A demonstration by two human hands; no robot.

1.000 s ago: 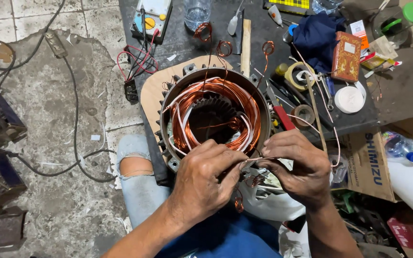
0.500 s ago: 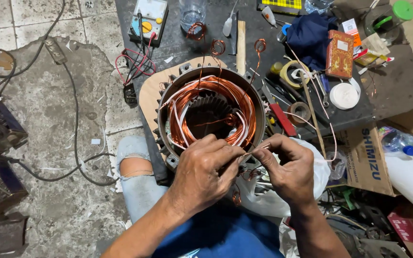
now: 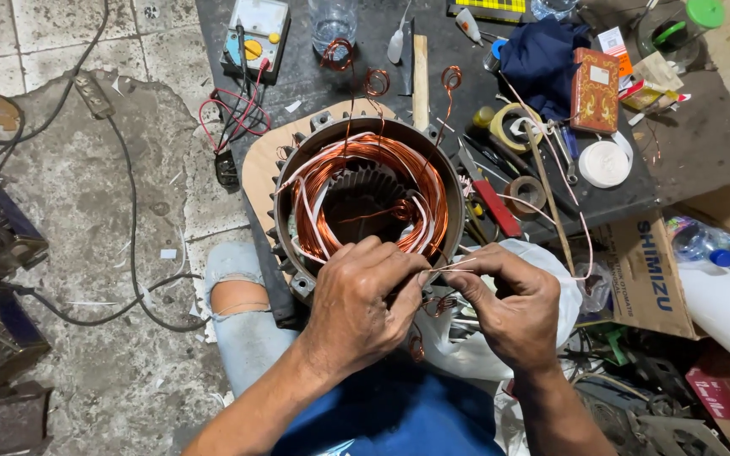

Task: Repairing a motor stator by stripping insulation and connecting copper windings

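A round metal motor stator (image 3: 293, 181) with copper wire coils (image 3: 356, 156) wound inside stands on a dark low table, close to my knees. My left hand (image 3: 363, 300) and my right hand (image 3: 509, 308) meet at the stator's near rim. Both pinch the same thin white-sleeved wire (image 3: 448, 267) that runs between their fingertips. Loose copper wire ends (image 3: 429, 306) curl just below my hands.
A yellow-dialled multimeter (image 3: 253, 35) with red and black leads lies at the back left. Tape rolls (image 3: 513, 122), a red-handled tool (image 3: 497, 207), a wooden stick (image 3: 420, 72), a blue cloth (image 3: 542, 55) and a brown box (image 3: 595, 89) crowd the table's right. A cardboard box (image 3: 648, 274) stands at right. Cables cross the concrete floor at left.
My hands have risen slightly and drawn together at the stator's rim, pulling the thin wire taut between them. The view has shifted a little.
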